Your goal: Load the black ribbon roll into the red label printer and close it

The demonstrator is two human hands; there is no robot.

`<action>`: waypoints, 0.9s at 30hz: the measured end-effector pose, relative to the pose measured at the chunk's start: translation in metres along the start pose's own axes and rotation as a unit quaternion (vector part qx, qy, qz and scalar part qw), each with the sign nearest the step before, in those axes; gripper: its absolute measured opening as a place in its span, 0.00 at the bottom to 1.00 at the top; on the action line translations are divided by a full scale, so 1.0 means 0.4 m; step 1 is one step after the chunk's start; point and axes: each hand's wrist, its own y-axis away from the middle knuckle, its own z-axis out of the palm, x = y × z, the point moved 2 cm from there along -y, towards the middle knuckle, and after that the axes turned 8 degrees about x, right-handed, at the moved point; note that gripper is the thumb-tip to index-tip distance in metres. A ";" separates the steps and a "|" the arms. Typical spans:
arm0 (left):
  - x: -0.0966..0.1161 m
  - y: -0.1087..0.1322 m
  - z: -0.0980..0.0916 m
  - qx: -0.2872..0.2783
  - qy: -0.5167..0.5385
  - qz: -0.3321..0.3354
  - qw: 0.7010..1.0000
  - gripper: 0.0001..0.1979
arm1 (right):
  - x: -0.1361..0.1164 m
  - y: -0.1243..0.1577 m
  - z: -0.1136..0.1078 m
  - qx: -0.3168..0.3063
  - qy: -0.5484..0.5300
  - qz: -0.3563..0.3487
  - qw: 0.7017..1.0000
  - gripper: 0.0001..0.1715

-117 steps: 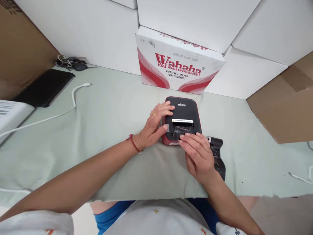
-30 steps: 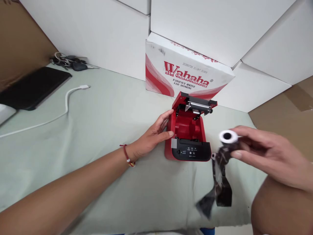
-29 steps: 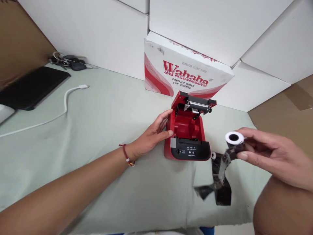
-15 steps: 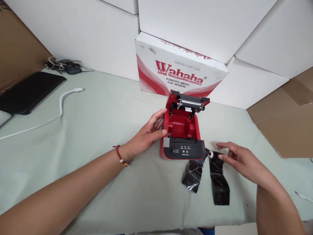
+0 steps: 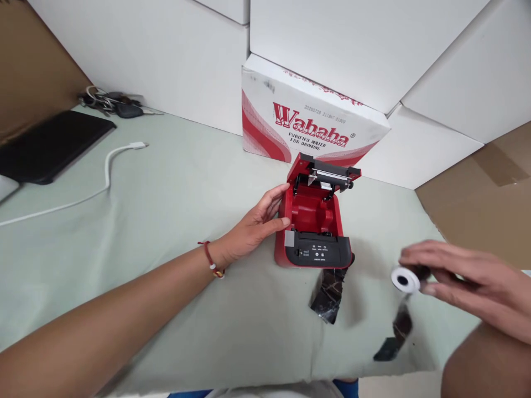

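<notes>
The small red and black receipt printer [image 5: 317, 213] stands with its lid raised, and its red paper bay shows nothing inside. My left hand [image 5: 263, 224] grips its left wall, the thumb over the rim and the fingers along the side. Off to the printer's right, my right hand [image 5: 464, 273], slightly blurred, pinches a paper roll [image 5: 411, 281] whose white end with a dark core faces me. From the roll hangs a black glossy strip [image 5: 402, 325]. Another crumpled black strip [image 5: 331, 297] lies by the printer's front right corner, partly hidden behind it.
Behind the printer stands a white and red Wahaha carton [image 5: 315, 119] against white boxes [image 5: 357, 44]. A white cable [image 5: 108, 166], a dark flat device [image 5: 53, 146] and keys [image 5: 112, 104] lie on the left. Brown cardboard [image 5: 485, 193] rises at the right. Pale green cloth [image 5: 186, 342] covers the table.
My right hand has taken hold of the roll beside the printer, lifted it and moved it right, its black strip trailing. My left hand stays on the printer.
</notes>
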 end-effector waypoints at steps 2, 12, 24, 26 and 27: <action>0.002 0.000 0.003 -0.001 0.010 0.001 1.000 0.38 | -0.062 -0.064 0.055 -0.019 -0.057 0.005 0.998 0.18; 0.009 -0.004 0.009 0.006 -0.013 0.011 1.000 0.40 | -0.135 -0.280 0.307 0.053 0.130 0.055 0.989 0.24; 0.004 -0.007 0.009 0.001 0.001 0.013 1.000 0.41 | -0.128 -0.291 0.325 0.079 0.037 0.045 0.995 0.22; 0.004 -0.006 0.008 0.003 -0.002 0.011 1.000 0.41 | -0.128 -0.294 0.329 0.061 0.024 0.043 0.997 0.22; 0.003 -0.006 0.007 0.004 -0.004 0.011 1.000 0.41 | -0.130 -0.297 0.330 0.049 0.024 0.048 0.997 0.23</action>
